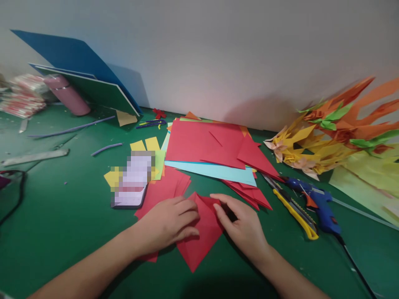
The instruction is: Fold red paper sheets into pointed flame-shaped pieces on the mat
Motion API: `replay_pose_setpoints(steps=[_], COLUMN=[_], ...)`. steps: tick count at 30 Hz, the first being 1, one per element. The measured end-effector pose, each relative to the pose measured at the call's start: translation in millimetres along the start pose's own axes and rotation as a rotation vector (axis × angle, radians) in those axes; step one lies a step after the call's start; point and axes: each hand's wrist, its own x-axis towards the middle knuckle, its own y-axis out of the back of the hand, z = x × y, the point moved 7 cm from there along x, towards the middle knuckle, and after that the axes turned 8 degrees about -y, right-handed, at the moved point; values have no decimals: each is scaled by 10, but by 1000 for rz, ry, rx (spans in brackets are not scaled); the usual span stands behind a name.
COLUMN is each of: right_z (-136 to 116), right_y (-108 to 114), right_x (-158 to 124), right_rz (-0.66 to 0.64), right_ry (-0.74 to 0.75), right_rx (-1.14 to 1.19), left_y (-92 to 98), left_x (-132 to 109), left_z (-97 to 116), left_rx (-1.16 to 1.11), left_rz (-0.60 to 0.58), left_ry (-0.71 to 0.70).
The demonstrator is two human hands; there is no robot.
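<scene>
A red paper square (204, 228), creased and turned corner-down, lies on the green table (93, 257) near the front centre. My left hand (170, 220) rests across its left side with curled fingers on the paper. At the upper right corner of the square, my right hand (240, 224) pinches the edge between thumb and forefinger. More red sheets (170, 181) lie partly under my left forearm and hand. Just behind them is a phone (134, 178) with its screen lit and blurred.
Behind the hands is a stack of coloured paper (199, 141). To the right lie a yellow cutter (294, 211), a blue glue gun (324, 207) and orange paper flowers (346, 128). A pink bottle (70, 96) and leaning boards (93, 91) stand back left.
</scene>
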Motion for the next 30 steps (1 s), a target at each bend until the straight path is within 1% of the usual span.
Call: replay_pose_setpoints(steps=[4, 8, 11, 15, 18, 24, 30], right_z=[22, 6, 14, 22, 3, -75, -105], right_y=[23, 38, 46, 48, 44, 35, 17], right_x=[33, 50, 52, 51, 39, -8, -1], right_rz=[28, 45, 54, 53, 51, 34, -24], right_ry=[-32, -16, -1, 28, 64, 194, 231], right_rx=[-20, -54, -90, -111, -123, -122, -164], left_y=[-88, -149, -150, -132, -156, -213, -159], left_x=[-4, 4, 4, -3, -9, -16, -32], left_z=[-16, -10, -13, -6, -11, -37, -48], left_rx=[72, 111, 113, 102, 111, 104, 64], left_rz=[-38, -46, -45, -14, -12, -40, 31], left_ry=[75, 74, 70, 69, 84, 115, 166])
